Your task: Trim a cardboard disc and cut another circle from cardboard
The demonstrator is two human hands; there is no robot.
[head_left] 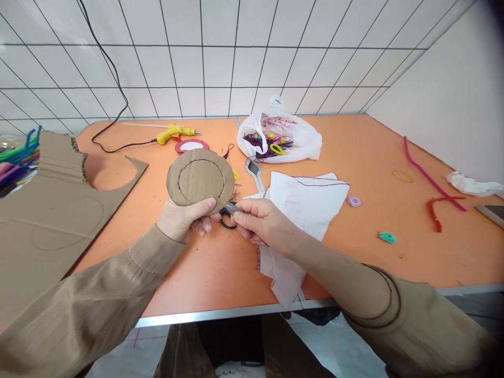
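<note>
Cardboard disc [201, 176] above the desk [212, 286]
Left hand [177, 219] clamps its lower rim, a sound hold (light, stiffish, probably creases if squeezed); right hand [268, 223] pinches a grey tool [233, 208] just beside it.

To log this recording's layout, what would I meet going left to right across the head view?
Large cardboard sheet → cardboard disc in the left hand → white plastic bag → purple coil → green coil → red fuzzy stem → dark-framed object at the edge.
</note>
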